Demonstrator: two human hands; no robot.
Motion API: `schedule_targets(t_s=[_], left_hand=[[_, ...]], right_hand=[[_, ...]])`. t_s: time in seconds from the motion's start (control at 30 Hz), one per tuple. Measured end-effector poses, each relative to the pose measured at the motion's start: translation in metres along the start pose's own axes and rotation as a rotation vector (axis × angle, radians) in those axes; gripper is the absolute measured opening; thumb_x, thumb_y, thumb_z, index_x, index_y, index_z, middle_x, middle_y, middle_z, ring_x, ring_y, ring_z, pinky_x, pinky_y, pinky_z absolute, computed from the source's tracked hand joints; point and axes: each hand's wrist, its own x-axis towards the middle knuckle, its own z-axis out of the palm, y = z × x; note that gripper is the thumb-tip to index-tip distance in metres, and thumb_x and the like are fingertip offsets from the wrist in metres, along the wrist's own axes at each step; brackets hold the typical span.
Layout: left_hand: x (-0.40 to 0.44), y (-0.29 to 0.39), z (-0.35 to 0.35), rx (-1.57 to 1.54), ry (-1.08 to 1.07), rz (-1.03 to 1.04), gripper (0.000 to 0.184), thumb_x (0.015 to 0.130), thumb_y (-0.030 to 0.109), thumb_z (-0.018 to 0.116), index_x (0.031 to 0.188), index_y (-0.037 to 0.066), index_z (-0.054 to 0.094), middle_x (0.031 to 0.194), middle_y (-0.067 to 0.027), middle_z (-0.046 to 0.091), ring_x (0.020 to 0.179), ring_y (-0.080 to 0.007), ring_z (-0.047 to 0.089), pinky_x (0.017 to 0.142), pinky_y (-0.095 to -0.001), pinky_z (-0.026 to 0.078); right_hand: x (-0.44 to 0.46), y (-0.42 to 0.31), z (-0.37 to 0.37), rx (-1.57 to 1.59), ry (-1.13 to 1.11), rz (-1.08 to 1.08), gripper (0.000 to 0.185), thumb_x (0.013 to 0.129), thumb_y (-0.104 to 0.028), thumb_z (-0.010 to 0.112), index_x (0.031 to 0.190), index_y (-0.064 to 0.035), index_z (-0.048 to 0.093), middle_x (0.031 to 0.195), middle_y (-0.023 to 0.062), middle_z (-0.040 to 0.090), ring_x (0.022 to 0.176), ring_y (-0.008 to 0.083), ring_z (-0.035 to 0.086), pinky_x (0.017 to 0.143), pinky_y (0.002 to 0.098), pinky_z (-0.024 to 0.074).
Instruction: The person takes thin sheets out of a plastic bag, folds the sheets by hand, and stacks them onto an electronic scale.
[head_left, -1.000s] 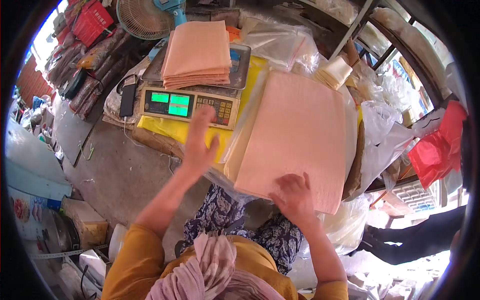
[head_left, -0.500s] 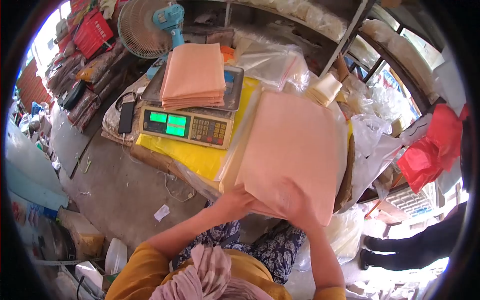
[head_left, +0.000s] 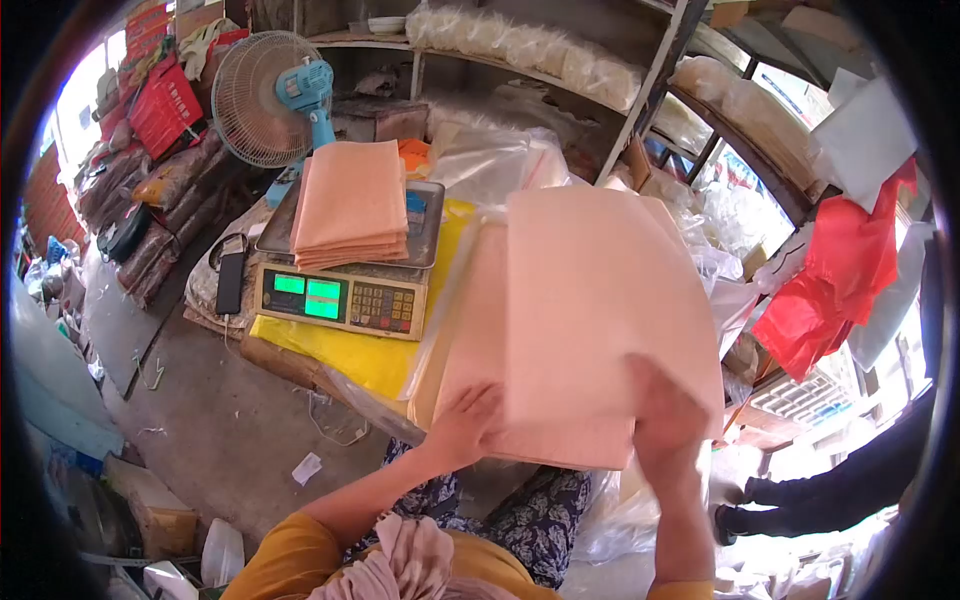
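Note:
A large pink sheet (head_left: 600, 290) is tilted and shifted to the right over a stack of similar pink sheets (head_left: 470, 340). My right hand (head_left: 665, 410), blurred by motion, grips the lifted sheet near its lower right part. My left hand (head_left: 465, 425) lies on the near left edge of the stack, its fingers stretched out beside the raised sheet. Left of the stack, folded pink sheets (head_left: 348, 200) are piled on the metal pan of a digital scale (head_left: 340, 300) with lit green displays.
Yellow plastic (head_left: 375, 360) lies under the scale. A phone (head_left: 230, 280) on a cable is at the scale's left, with a blue fan (head_left: 300, 90) behind. Red plastic bags (head_left: 835, 280) hang at the right. A person's dark-clothed legs (head_left: 830, 500) are at the lower right.
The top pink sheet has come up and moved right with my right hand, uncovering the stack's left side. My left hand has opened out on the stack. The camera view has shifted.

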Motion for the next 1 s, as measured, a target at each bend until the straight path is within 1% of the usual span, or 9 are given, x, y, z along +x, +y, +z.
schedule_targets(t_s=[0.17, 0.33, 0.47, 0.5, 0.57, 0.73, 0.83, 0.93, 1.0], left_hand=[[0.011, -0.005, -0.021, -0.288, 0.552, -0.068, 0.052, 0.081, 0.024, 0.059, 0.127, 0.002, 0.048, 0.141, -0.0162, 0.035, 0.132, -0.0401, 0.027, 0.110, -0.0434, 0.020], [0.006, -0.037, -0.055, 0.069, -0.093, 0.336, 0.039, 0.074, 0.009, 0.060, 0.113, 0.009, 0.059, 0.123, -0.0139, 0.054, 0.125, -0.0320, 0.041, 0.103, -0.0446, 0.032], [-0.009, -0.020, -0.075, -0.338, -0.189, 0.012, 0.027, 0.078, 0.004, 0.059, 0.105, 0.005, 0.061, 0.101, -0.0082, 0.064, 0.106, -0.0219, 0.058, 0.086, -0.0382, 0.047], [-0.009, -0.014, -0.079, -0.518, -0.056, -0.183, 0.022, 0.081, 0.004, 0.057, 0.103, 0.003, 0.061, 0.095, -0.0063, 0.064, 0.097, -0.0186, 0.060, 0.078, -0.0338, 0.049], [-0.005, -0.011, -0.079, -0.696, 0.084, -0.377, 0.017, 0.084, 0.004, 0.056, 0.100, 0.001, 0.061, 0.089, -0.0043, 0.064, 0.087, -0.0153, 0.063, 0.069, -0.0294, 0.051], [0.047, -0.023, -0.092, -0.676, 0.054, -0.727, 0.024, 0.084, 0.013, 0.059, 0.100, -0.004, 0.059, 0.089, -0.0151, 0.065, 0.084, -0.0210, 0.064, 0.076, -0.0307, 0.050], [0.058, -0.037, -0.062, -0.184, 0.539, -0.466, 0.041, 0.084, 0.023, 0.060, 0.115, -0.003, 0.053, 0.112, -0.0212, 0.057, 0.104, -0.0295, 0.057, 0.089, -0.0406, 0.044], [0.048, -0.040, -0.039, 0.502, 0.287, -0.104, 0.059, 0.083, 0.038, 0.059, 0.128, 0.003, 0.045, 0.132, -0.0193, 0.043, 0.123, -0.0350, 0.040, 0.101, -0.0515, 0.030], [0.044, -0.019, -0.035, 0.446, 0.102, -0.114, 0.062, 0.083, 0.044, 0.055, 0.130, 0.005, 0.044, 0.137, -0.0163, 0.038, 0.128, -0.0342, 0.032, 0.104, -0.0534, 0.023]], right_hand=[[-0.081, -0.040, 0.051, 0.110, -0.211, -0.129, 0.036, 0.072, -0.005, 0.055, 0.108, -0.0060, 0.062, 0.108, 0.0094, 0.061, 0.094, 0.0288, 0.061, 0.080, 0.0382, 0.0503], [-0.107, -0.035, 0.038, 0.490, -0.630, -0.114, 0.037, 0.077, -0.008, 0.057, 0.113, -0.0056, 0.060, 0.104, 0.0090, 0.064, 0.092, 0.0220, 0.062, 0.081, 0.0342, 0.0488], [-0.105, 0.041, -0.024, 1.413, -0.603, 0.437, 0.041, 0.084, -0.024, 0.062, 0.114, 0.0028, 0.057, 0.109, 0.0134, 0.064, 0.100, 0.0220, 0.062, 0.094, 0.0346, 0.0438], [-0.103, 0.056, -0.033, 1.741, -0.579, 0.880, 0.051, 0.082, -0.029, 0.063, 0.117, 0.0058, 0.054, 0.111, 0.0205, 0.062, 0.106, 0.0277, 0.060, 0.098, 0.0385, 0.0401], [-0.112, 0.064, -0.018, 1.753, -0.183, 0.628, 0.048, 0.078, -0.025, 0.066, 0.115, 0.0043, 0.056, 0.110, 0.0205, 0.062, 0.107, 0.0265, 0.058, 0.094, 0.0364, 0.0433], [-0.123, 0.085, 0.090, 0.803, -0.291, 0.850, 0.024, 0.076, -0.009, 0.069, 0.097, 0.0015, 0.062, 0.085, 0.0054, 0.066, 0.074, 0.0122, 0.060, 0.066, 0.0261, 0.0477], [-0.108, 0.083, 0.140, 0.839, -0.125, 0.959, 0.022, 0.076, -0.010, 0.069, 0.093, 0.0010, 0.063, 0.082, 0.0080, 0.066, 0.072, 0.0130, 0.061, 0.064, 0.0266, 0.0474], [-0.091, 0.071, 0.149, 0.667, -0.112, 0.999, 0.024, 0.075, -0.014, 0.068, 0.095, -0.0007, 0.063, 0.081, 0.0137, 0.066, 0.075, 0.0236, 0.063, 0.068, 0.0326, 0.0489], [-0.080, 0.069, 0.150, 0.535, -0.134, 0.957, 0.026, 0.074, -0.016, 0.066, 0.096, -0.0020, 0.064, 0.082, 0.0171, 0.066, 0.078, 0.0308, 0.064, 0.070, 0.0366, 0.0495]])
